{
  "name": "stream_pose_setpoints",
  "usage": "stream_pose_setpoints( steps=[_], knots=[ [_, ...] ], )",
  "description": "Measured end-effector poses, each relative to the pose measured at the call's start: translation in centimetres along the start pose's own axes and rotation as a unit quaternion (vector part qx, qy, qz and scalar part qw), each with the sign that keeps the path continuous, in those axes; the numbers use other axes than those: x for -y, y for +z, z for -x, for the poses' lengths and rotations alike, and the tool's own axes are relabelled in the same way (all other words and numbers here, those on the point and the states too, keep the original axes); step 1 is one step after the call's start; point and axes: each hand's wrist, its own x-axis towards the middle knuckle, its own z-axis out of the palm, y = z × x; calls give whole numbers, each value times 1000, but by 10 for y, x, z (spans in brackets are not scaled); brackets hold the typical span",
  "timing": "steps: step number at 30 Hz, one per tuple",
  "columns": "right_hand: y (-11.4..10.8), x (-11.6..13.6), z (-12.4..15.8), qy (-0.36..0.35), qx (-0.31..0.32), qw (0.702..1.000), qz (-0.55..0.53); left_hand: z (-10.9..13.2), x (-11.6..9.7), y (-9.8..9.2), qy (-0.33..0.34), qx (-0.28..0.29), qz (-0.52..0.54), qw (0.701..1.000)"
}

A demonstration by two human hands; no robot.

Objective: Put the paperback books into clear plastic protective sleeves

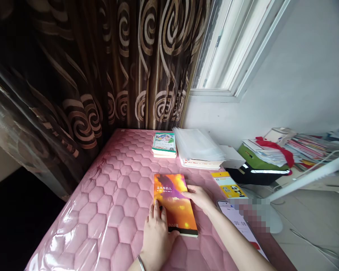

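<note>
A paperback book [176,205] with an orange and purple cloud cover lies on the pink quilted mattress [124,226]. My left hand [157,233] rests at the book's lower left, fingers stretched out over the cover's edge and thumb by the bottom edge. At the upper right edge, my right hand [199,195] has its thumb on the cover and its other fingers along the side, partly hidden. The book appears to lie flat between both hands.
Farther back are a small stack of green-edged books [164,143] and a taller stack under clear plastic sleeves [197,145]. A yellow panda-printed item [228,185] and a phone showing a timer [240,226] lie to the right. Curtains [147,67] hang behind the mattress.
</note>
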Motion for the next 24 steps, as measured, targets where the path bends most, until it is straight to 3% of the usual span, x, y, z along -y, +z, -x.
stream_pose_setpoints(
  steps=[9,15,20,24],
  knots=[
    [3,-14,0,19,-36,998,-47,1,-3,-6,15,4,0,1000],
    [3,-3,7,15,-28,999,-39,1,9,11,79,-92,-71,990],
    [4,2,8,34,-34,997,-60,1,23,32,188,-157,-118,962],
    [12,-1,30,91,-51,988,-111,4,42,27,231,-182,-106,950]
  ],
)
